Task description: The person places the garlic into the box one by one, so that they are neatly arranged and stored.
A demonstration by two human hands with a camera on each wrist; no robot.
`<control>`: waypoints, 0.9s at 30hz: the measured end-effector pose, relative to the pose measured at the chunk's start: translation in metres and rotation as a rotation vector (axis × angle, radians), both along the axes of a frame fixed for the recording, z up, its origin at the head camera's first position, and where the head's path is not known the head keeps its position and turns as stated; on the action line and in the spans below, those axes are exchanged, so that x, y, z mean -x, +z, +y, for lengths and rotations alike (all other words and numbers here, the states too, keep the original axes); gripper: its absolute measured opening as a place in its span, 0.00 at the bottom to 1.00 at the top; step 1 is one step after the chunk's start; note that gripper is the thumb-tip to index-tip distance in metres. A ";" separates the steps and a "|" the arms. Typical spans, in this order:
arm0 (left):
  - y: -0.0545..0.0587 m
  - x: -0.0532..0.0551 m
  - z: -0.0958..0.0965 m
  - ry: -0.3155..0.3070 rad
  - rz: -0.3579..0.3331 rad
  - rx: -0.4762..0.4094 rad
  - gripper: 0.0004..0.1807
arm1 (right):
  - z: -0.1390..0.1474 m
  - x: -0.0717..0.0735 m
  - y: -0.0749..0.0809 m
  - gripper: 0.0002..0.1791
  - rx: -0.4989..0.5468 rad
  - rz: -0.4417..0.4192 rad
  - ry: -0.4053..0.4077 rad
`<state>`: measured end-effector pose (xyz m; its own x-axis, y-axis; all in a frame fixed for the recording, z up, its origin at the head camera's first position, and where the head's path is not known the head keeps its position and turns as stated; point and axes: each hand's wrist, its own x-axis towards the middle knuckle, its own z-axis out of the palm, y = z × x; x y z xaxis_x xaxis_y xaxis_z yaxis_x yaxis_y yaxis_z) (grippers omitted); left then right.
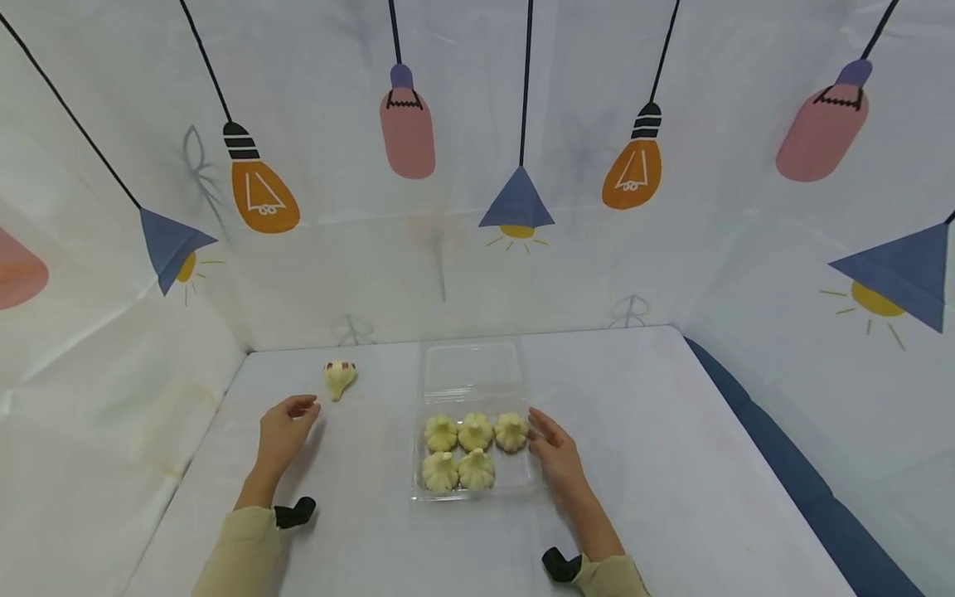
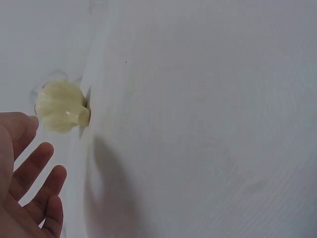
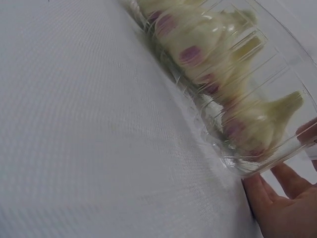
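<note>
Clear plastic box (image 1: pixel 515 473) sits mid-tabletop, lid (image 1: pixel 473 365) laid back on the far side; 5 pale garlic bulbs (image 1: pixel 475 431) inside: 3 in far row, 2 in near row (L & middle), stalks up, purple patches low down. Loose bulb (image 1: pixel 339 377) lies on its side at far L, well apart from box, stalk twd near side, red marks on far end.

R hand (image 1: pixel 558 458) at box's R side, fingers spread, fairly straight, tips against the plastic just beside the far-row R bulb; no grip on anything. L hand (image 1: pixel 286 431) just near of loose bulb, fingers apart & loosely bent, nothing held, bulb untouched.

Tabletop (image 1: pixel 671 456) white w/ fine woven texture, L hand's shadow on it. Dark-blue strip (image 1: pixel 783 448) runs past R edge. White sheet walls (image 1: pixel 336 274) on far, L & R sides, creased, printed w/ hanging lamps: blue shades (image 1: pixel 518 199), orange light bulbs (image 1: pixel 632 174), pink lamps (image 1: pixel 407 137).

Both arms come in from near side, pale sleeves (image 1: pixel 242 547), black wrist gear (image 1: pixel 294 512) on each. L forearm angles far & slightly R; R forearm angles far & L.
</note>
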<state>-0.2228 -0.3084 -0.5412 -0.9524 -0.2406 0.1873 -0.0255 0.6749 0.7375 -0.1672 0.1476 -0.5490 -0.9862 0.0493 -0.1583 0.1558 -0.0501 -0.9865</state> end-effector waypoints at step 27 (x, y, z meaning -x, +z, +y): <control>-0.008 0.048 0.007 0.045 -0.171 -0.080 0.24 | 0.000 0.003 0.002 0.32 0.003 -0.028 -0.010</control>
<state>-0.2708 -0.3012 -0.5495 -0.9567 -0.2910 0.0020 -0.1838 0.6096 0.7711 -0.1700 0.1472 -0.5472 -0.9807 0.0586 -0.1865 0.1833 -0.0552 -0.9815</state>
